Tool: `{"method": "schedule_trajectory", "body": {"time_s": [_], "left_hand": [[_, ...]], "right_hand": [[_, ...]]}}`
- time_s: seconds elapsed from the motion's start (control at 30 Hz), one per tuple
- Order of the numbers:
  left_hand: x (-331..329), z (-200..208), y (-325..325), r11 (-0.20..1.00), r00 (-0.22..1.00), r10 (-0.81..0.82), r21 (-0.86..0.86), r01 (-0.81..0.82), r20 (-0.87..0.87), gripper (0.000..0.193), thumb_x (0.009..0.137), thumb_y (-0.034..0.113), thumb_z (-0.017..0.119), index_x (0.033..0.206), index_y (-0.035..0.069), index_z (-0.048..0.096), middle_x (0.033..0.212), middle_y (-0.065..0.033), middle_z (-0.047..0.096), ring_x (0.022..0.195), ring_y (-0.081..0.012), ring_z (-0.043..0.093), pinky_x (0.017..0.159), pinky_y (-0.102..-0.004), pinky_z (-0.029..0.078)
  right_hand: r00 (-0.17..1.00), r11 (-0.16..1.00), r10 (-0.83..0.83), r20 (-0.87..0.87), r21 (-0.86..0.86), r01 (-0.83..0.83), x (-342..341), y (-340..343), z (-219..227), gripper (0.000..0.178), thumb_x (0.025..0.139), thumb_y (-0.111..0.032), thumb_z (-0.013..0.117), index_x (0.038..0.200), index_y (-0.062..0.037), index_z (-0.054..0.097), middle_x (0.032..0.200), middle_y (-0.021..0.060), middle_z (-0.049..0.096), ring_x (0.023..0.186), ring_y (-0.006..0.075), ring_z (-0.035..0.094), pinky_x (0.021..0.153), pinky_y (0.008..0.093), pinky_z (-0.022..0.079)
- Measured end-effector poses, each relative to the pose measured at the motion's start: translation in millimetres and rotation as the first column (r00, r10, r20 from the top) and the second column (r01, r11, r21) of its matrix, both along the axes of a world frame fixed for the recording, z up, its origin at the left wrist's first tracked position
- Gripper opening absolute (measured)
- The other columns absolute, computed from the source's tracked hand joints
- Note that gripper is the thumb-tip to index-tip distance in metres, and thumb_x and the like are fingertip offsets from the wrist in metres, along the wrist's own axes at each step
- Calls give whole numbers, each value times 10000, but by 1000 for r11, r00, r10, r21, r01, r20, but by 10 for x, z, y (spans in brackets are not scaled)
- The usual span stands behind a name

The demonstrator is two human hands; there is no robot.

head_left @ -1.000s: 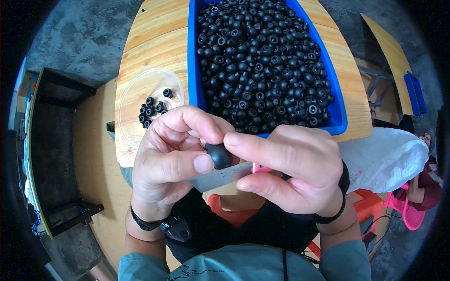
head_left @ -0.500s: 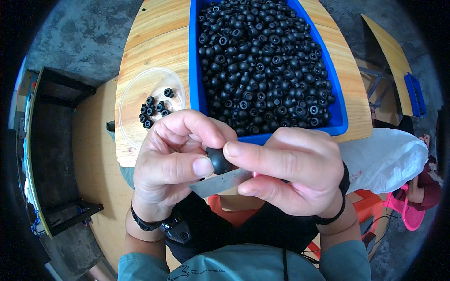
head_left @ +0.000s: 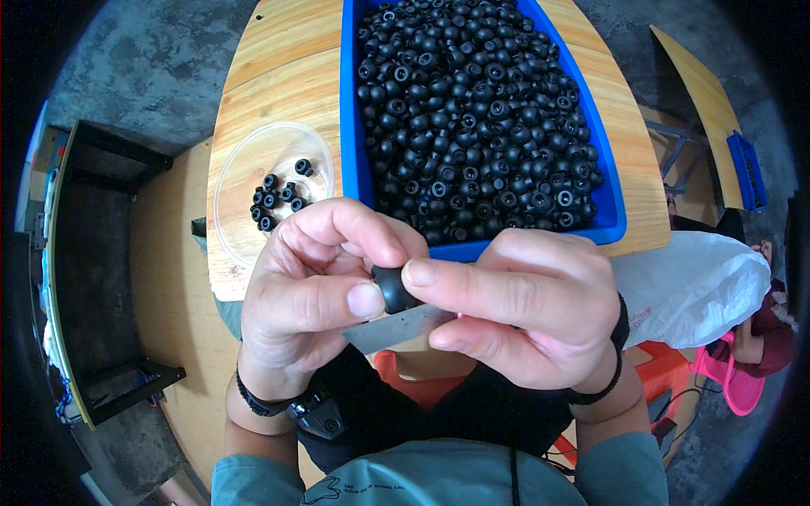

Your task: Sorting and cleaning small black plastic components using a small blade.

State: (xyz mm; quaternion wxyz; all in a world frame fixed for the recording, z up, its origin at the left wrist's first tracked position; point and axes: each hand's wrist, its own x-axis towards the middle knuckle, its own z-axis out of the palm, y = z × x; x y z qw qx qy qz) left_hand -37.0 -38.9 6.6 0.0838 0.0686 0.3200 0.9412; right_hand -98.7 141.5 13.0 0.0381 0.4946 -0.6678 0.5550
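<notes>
One black part [head_left: 395, 293] is clamped in the fingertips of the left hand [head_left: 295, 282], presumably for steadiness; along its near side, a blade [head_left: 396, 330] is pinched by the right hand [head_left: 544, 310], index fingertip apparently braced on the black part.

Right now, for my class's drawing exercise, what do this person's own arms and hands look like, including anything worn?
The left hand and right hand wear no gloves. A thin black band circles the left wrist, with a chunky dark device beside it; another black wristband is on the right. Short teal sleeves leave the forearms bare.
</notes>
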Motion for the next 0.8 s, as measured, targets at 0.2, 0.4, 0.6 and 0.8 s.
{"method": "schedule_trajectory", "body": {"time_s": [0.2, 0.4, 0.6, 0.8], "left_hand": [[7, -2, -6, 1000, 1000, 9, -7, -9, 3, 221, 683, -39, 611, 902, -25, 578, 942, -187, 583, 849, -214, 585, 776, -302, 477], [12, 6, 1, 1000, 1000, 10, 8, -10, 8, 228, 681, -56, 612, 905, -28, 584, 942, -199, 584, 855, -226, 591, 788, -311, 479], [20, -12, -9, 999, 999, 31, -18, -32, -18, 224, 680, -60, 614, 901, -32, 587, 938, -209, 581, 838, -224, 595, 772, -308, 487], [44, -16, 0, 998, 999, 49, -29, -50, -15, 208, 687, -75, 601, 891, -41, 585, 943, -210, 579, 828, -225, 598, 756, -307, 496]], "right_hand": [[1000, 1000, -7, 5, 14, 7, 11, 1, 18, 309, 667, -156, 727, 944, -35, 663, 625, 39, 592, 459, 100, 499, 394, 197, 372], [1000, 1000, -15, 18, 3, 15, 34, -8, 20, 300, 670, -142, 725, 945, -39, 664, 607, 29, 574, 463, 92, 499, 401, 190, 369], [999, 999, -28, 21, 20, 28, 57, -3, 13, 305, 677, -140, 722, 958, -41, 661, 595, 24, 557, 467, 86, 494, 404, 188, 364], [998, 999, -24, 53, 22, 22, 75, -22, 25, 297, 690, -135, 714, 965, -38, 658, 599, 28, 550, 471, 89, 494, 410, 189, 370]]}}
